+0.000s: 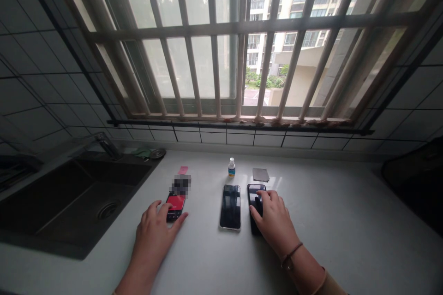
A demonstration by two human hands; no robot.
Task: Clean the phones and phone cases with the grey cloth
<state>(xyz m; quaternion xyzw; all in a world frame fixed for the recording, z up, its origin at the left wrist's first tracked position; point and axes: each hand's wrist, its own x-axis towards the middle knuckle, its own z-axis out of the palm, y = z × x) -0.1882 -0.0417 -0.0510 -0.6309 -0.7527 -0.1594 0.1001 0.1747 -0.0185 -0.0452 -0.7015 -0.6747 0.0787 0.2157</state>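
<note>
Three phones lie in a row on the white counter (328, 221). My left hand (154, 230) rests flat, fingers apart, its fingertips on the lower end of the left phone (176, 205), whose screen shows red. The middle phone (230, 206) lies untouched with a dark screen. My right hand (273, 221) lies over the right phone (255, 196), fingers stretched along its screen and covering its lower half. Behind the phones stand a small white bottle (231, 167) with a blue and yellow label, a grey cloth (260, 174) and a pink slip (182, 170).
A dark sink (62, 203) with a faucet (107, 145) is set into the counter at the left. A barred window (221, 41) rises behind the counter above a tiled ledge. A dark object (415, 179) sits at the far right edge.
</note>
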